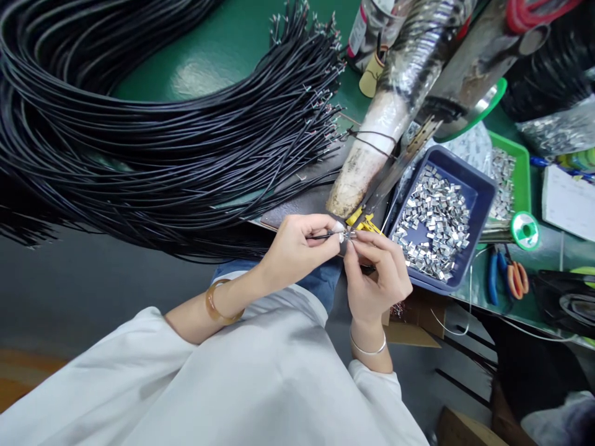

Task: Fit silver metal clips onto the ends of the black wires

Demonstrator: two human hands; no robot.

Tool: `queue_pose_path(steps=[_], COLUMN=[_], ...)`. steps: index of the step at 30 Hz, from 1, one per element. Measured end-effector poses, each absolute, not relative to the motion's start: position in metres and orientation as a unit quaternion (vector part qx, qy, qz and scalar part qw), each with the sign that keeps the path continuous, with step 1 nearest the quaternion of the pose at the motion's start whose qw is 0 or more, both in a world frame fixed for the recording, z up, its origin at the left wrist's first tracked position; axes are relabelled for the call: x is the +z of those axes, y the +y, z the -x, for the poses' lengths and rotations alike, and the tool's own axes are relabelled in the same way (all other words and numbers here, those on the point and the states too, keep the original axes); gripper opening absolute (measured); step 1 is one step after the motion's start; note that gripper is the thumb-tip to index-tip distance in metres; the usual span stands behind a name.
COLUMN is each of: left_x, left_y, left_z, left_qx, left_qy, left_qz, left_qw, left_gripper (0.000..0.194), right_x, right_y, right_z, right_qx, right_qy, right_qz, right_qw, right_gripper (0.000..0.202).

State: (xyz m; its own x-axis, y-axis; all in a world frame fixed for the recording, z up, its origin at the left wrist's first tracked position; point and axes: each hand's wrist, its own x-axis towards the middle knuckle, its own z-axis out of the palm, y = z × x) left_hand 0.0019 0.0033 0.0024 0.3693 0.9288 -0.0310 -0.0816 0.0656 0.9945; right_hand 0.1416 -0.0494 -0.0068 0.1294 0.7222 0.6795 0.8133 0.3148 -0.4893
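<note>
My left hand (300, 251) pinches the end of a black cable (320, 236) at the table's near edge. Facing it, my right hand (377, 272) has its fingertips closed on the small wire ends (349, 235) that come out of the cable. The fingertips of both hands nearly meet, and the fine detail between them is too small to tell. Just beyond them lies a yellow tool part (365, 221). A large bundle of black cables (186, 136) with stripped ends spreads over the green table (204, 68) at the upper left.
A blue tray (481, 179) of small metal pieces stands right of my hands, with a green tray (523, 164) behind it. A wrapped duct (367, 152) slants down near my hands. Orange-handled pliers (517, 280) and a solder spool (525, 230) lie farther right.
</note>
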Motion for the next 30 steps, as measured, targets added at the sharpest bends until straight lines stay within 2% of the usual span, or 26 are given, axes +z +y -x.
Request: queue_pose_path(steps=[7, 13, 18, 22, 25, 28, 30], left_x=[0.003, -0.001, 0.0, -0.001, -0.001, 0.0, 0.0], left_y=[0.003, 0.006, 0.006, 0.0, -0.005, -0.006, -0.006], left_z=[0.0, 0.001, 0.003, 0.004, 0.005, 0.008, 0.011], left_qx=[0.413, 0.386, 0.365, 0.358, 0.381, 0.402, 0.399], left_qy=[0.375, 0.364, 0.375, 0.369, 0.37, 0.358, 0.332], left_qz=[-0.588, -0.543, -0.55, -0.565, -0.613, -0.653, -0.665], left_qw=[0.585, 0.651, 0.651, 0.645, 0.585, 0.532, 0.537], left_gripper=[0.012, 0.012, 0.01, 0.014, 0.016, 0.016, 0.018], right_x=[-0.003, -0.01, -0.005, 0.006, 0.008, 0.004, 0.0], right_y=[-0.048, -0.053, -0.054, -0.059, -0.062, -0.063, -0.063], right_z=[-0.139, -0.14, -0.145, -0.145, -0.142, -0.141, -0.143], right_qx=[-0.063, -0.058, -0.057, -0.1, -0.064, 0.015, 0.1], right_qy=[-0.648, -0.661, -0.638, -0.673, -0.692, -0.666, -0.649], right_qz=[0.579, 0.569, 0.566, 0.587, 0.604, 0.631, 0.631], right_qw=[0.491, 0.486, 0.52, 0.439, 0.391, 0.397, 0.413], right_gripper=[0.022, 0.017, 0.02, 0.023, 0.015, 0.006, 0.002])
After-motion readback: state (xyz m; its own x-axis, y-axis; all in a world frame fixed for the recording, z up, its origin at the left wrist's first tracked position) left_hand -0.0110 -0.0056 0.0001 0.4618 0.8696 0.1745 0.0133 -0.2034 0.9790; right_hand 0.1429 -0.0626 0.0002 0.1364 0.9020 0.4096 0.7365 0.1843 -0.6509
